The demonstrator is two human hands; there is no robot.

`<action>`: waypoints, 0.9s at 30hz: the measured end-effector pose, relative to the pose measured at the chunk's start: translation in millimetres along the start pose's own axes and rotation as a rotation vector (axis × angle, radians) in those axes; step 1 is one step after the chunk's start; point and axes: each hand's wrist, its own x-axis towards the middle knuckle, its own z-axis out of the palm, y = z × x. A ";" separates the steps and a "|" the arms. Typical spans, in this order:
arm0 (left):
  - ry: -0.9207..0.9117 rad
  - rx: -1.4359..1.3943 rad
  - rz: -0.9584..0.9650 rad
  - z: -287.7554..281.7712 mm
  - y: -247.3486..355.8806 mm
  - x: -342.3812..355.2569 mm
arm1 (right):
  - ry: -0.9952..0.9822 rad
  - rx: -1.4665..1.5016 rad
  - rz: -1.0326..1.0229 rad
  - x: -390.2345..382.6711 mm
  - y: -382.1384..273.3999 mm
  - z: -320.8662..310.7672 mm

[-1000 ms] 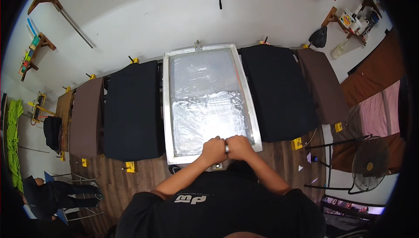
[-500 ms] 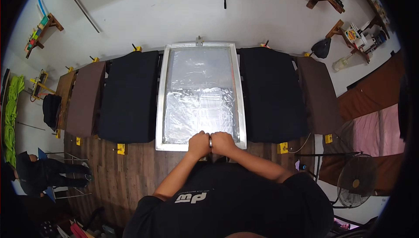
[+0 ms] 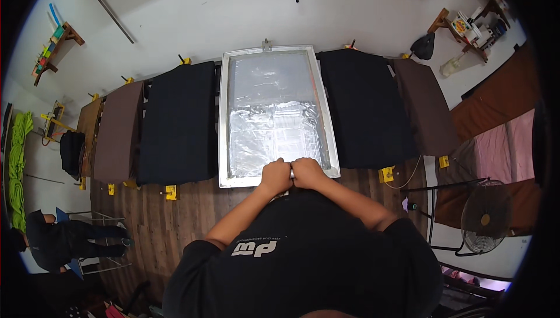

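A silver-edged screen frame lies flat before me, its long sides running away from me. Inside it stretches a grey mesh; the nearer half has a shiny, wrinkled, wet-looking surface. Both hands are closed side by side over the frame's near end. My left hand is a fist, and my right hand is curled tight right beside it. A small silvery band shows between them. Whatever the fingers are wrapped round is hidden under the hands.
Black cloth-covered boards flank the frame, with brown ones farther out. Yellow clamps stick out along the table edges. A fan stands at right. At far left, a person in dark clothes is by a blue chair.
The whole view has shifted and tilted a little, so the boards and frame sit higher. Both fists stay closed together at the frame's near end.
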 end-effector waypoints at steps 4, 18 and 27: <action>-0.012 0.007 -0.046 1.1 -2.5 -0.7 | -0.017 -0.021 -0.047 5.6 -1.6 -4.7; -0.045 -0.021 -0.092 -8.6 -6.1 -1.6 | -0.016 0.014 -0.033 11.5 -7.0 0.7; -0.090 -0.015 -0.063 -8.3 -10.5 1.8 | -0.052 -0.028 -0.017 10.4 -9.2 -4.4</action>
